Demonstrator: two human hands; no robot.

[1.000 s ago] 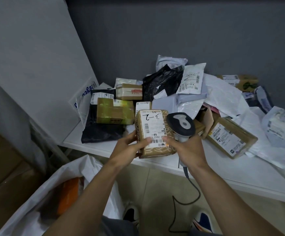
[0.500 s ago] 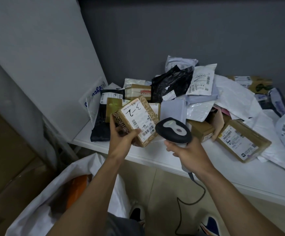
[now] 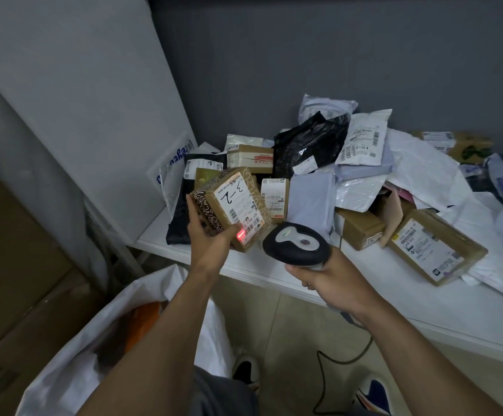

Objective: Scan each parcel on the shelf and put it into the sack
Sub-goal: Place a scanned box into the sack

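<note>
While my left hand [image 3: 211,238] grips the small brown patterned cardboard parcel [image 3: 232,205], tilted above the edge of the white shelf [image 3: 394,301], my right hand [image 3: 331,280] curls round the black handheld scanner [image 3: 296,246], red spot on the parcel's label: scan step in hand; next, probably, lower parcel into the white sack [image 3: 73,364] below-left.

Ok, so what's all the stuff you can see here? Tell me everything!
Shelf: one, white, straight ahead.
Patterned box: one, brown, held over the shelf.
Scanner: one, black and grey, pointed at that box; red light on it.
Other parcels: many, brown boxes and white, grey, black bags, heaped on the shelf; too piled to count.
Sack: one, white, open, lower left, something orange inside.
Cable: one, black, hanging below the scanner.
Shoes: two, dark and white, on the floor.
Left hand: one, gripping the patterned box.
Right hand: one, gripping the scanner.
</note>
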